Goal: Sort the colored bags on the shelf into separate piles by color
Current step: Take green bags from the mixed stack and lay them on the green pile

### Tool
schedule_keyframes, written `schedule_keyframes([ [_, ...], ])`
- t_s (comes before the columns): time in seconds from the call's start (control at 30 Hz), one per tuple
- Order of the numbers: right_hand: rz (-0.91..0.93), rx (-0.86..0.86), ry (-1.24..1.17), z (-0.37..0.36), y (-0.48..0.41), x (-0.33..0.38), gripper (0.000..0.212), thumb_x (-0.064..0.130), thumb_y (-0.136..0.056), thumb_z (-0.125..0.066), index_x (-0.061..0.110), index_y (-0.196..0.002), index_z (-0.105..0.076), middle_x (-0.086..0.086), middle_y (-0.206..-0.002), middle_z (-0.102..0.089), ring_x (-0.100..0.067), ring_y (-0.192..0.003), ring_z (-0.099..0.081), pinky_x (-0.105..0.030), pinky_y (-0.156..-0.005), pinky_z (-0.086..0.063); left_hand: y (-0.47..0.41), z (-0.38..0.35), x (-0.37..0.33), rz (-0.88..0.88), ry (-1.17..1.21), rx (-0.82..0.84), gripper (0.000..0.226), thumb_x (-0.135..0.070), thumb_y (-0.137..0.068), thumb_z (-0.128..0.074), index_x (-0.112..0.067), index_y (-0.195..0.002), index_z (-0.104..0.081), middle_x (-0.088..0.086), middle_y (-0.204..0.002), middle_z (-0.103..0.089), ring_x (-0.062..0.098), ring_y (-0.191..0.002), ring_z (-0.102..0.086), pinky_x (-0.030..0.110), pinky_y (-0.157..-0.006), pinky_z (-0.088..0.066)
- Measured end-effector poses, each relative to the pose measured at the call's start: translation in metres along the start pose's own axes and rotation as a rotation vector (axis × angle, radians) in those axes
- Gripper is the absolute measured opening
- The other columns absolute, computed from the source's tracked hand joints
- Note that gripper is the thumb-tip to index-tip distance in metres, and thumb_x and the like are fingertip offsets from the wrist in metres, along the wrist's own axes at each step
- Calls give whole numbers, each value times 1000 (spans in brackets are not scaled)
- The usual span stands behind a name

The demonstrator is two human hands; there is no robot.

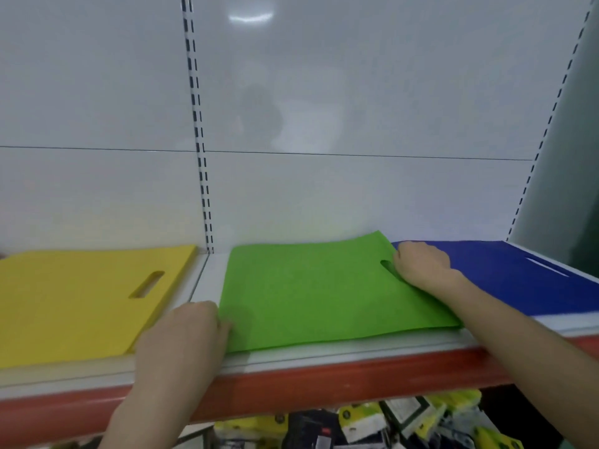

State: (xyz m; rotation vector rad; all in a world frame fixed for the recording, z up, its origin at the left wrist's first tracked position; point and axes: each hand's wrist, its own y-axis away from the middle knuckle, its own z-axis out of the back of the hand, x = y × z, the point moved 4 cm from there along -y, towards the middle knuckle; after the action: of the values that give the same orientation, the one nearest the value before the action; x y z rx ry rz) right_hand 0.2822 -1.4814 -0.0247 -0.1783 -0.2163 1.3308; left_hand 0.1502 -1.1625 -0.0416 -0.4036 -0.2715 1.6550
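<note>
1. Our left hand (pixel 184 332) meets the green bag (pixel 324 296) at its near corner; we cannot tell its grip
2. Our right hand (pixel 421 264) grips its far edge, over the blue bag (pixel 518 277)
3. We ease it left along the shelf (pixel 324 355), short of the yellow bag (pixel 81 296)

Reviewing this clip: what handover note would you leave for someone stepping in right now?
Left hand: at the green bag's near left corner; grip unclear.
Right hand: fingers curled at its handle slot; grip unclear.
Yellow bag left, green middle, blue bag right, flat on the shelf.
Done: one spot per colour.
Left: settle the green bag; no unsorted bags in view.
</note>
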Motion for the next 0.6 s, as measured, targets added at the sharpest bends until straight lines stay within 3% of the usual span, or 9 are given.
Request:
schedule_keyframes([
  [0.2,-7,1,-32,-2,-1,-4,32,29,-96,-39,8,-111,-58,-13,-122,-57,-30,-111,-54,-31,-81,-37,0,-2,1,49,35,25,27,-42,-95,-41,-22,-96,-58,-2,-103,-59,20,-96,-57,25,-66,-38],
  [0.33,14,-180,-153,20,4,-4,35,35,-96,-39,7,-104,-60,-14,-112,-60,-31,-101,-56,-32,-72,-36,3,4,-1,71,33,-32,30,-41,-96,-38,-19,-104,-57,1,-106,-59,22,-100,-57,28,-68,-39],
  [0.4,91,-246,-264,36,14,11,33,34,-96,-41,9,-102,-62,-11,-107,-62,-31,-97,-56,-33,-73,-38,9,9,1,76,103,-132,30,-38,-94,-44,-14,-104,-59,5,-101,-60,26,-96,-58,32,-70,-43],
  [0.5,274,-231,-455,52,40,57,29,34,-95,-46,12,-100,-64,-5,-102,-65,-28,-98,-57,-34,-79,-43,22,18,11,-15,234,-306,18,-23,-82,-69,-6,-81,-66,10,-72,-62,33,-67,-60,36,-52,-46],
  [0.6,462,-212,-591,60,72,120,26,33,-93,-50,13,-94,-66,-3,-96,-67,-24,-93,-58,-32,-81,-45,42,30,35,-72,217,-363,30,-35,-82,-55,-8,-79,-68,5,-68,-62,27,-59,-61,34,-45,-48],
])
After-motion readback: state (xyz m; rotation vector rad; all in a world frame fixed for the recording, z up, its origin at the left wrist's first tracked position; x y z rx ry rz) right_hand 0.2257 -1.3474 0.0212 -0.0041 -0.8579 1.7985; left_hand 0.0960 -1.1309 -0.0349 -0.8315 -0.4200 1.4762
